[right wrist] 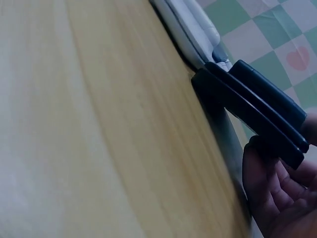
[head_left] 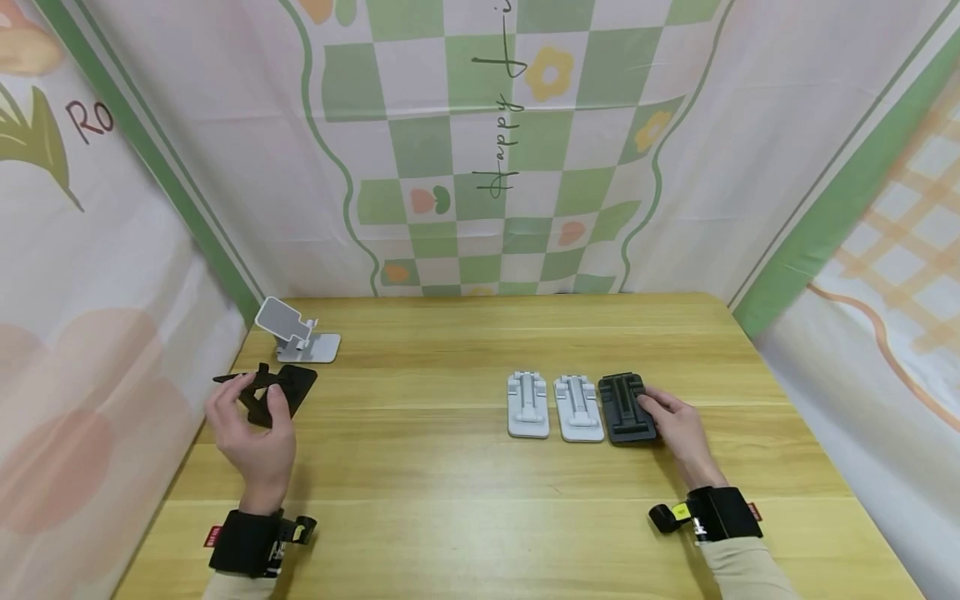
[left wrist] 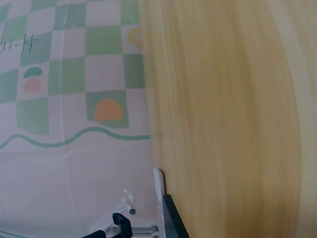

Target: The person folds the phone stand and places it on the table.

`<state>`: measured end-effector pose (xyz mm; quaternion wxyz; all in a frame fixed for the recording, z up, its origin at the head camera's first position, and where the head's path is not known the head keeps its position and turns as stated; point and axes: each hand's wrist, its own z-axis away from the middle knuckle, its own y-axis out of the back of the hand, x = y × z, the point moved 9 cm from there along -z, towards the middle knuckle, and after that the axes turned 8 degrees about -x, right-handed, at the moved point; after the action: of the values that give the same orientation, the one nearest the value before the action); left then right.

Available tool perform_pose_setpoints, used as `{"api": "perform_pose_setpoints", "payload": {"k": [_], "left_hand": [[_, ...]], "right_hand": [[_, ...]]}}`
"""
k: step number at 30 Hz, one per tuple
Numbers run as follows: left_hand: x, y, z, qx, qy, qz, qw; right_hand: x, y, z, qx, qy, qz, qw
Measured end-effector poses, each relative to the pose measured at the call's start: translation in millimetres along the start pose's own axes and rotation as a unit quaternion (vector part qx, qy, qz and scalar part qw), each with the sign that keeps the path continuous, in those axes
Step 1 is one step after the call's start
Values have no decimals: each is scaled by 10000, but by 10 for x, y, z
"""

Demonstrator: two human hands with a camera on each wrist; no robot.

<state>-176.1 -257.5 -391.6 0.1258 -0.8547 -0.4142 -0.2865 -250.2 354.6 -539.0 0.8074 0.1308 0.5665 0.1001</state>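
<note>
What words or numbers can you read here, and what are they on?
"Happy", sideways, on the checked back cloth; the writing after it runs off the picture.
"RO", on the left cloth.
Too small to read: left wristband's red tag, right wristband's red tag, right wristband's yellow label.

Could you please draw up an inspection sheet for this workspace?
Surface: wood-grain table.
Job's things: unfolded pale stand and unfolded black stand at left; two folded white stands and folded black stand in a row further right.
Clutter: nothing seen.
Grippers: left hand holds the unfolded black stand; right hand grips the folded black stand by its right side.
Cables: nothing seen.
Surroundings: patterned fabric behind and on both sides.
</note>
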Motion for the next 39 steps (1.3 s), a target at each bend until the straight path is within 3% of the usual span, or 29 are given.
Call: {"api": "perform_pose_setpoints", "payload": {"k": [5,10,13,19,27,32,39], "left_hand": [[1,-11,-31,-255,372,-187,9988],[-337,-33,23,-658,1139,-408,9905],[-536,-58,60,-871,1628,-574,9811],[-680,-100,93,-1106,2307,-902,9625],[-866,-109,163,-1205,3372,-711,9310],[-957,-122,204,-1280,3690,-632,9184],[-978,-122,211,-1104,3708,-611,9201]], "right_hand": [[-38,13,4,217,146,672,9974],[-106,25,30,434,278,1218,9912],[-137,41,47,597,323,1370,9882],[-170,60,74,780,322,1556,9842],[-154,65,75,680,300,1740,9819],[-131,64,75,621,197,1793,9816],[-137,80,66,604,232,1858,9805]]}}
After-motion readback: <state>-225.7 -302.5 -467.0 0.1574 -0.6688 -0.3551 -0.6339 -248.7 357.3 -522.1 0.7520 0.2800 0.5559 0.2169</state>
